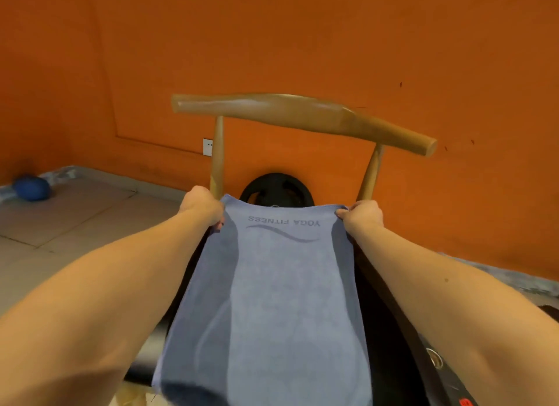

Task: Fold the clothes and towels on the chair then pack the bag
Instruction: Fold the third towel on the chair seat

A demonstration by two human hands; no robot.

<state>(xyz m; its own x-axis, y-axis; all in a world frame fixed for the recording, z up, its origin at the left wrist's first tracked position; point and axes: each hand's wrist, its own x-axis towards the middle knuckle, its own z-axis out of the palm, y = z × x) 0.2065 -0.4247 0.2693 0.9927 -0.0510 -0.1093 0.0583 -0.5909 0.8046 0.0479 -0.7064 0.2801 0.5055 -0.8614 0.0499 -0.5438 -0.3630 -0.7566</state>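
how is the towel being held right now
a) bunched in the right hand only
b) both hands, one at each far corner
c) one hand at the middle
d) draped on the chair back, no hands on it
b: the left hand and right hand each grip a far corner of the blue towel, stretched out in front of the chair.

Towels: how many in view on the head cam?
1. A blue-grey towel printed YOGA FITNESS, stretched out in front of the wooden chair back. The left hand and right hand each hold one far corner. More may be hidden under it.
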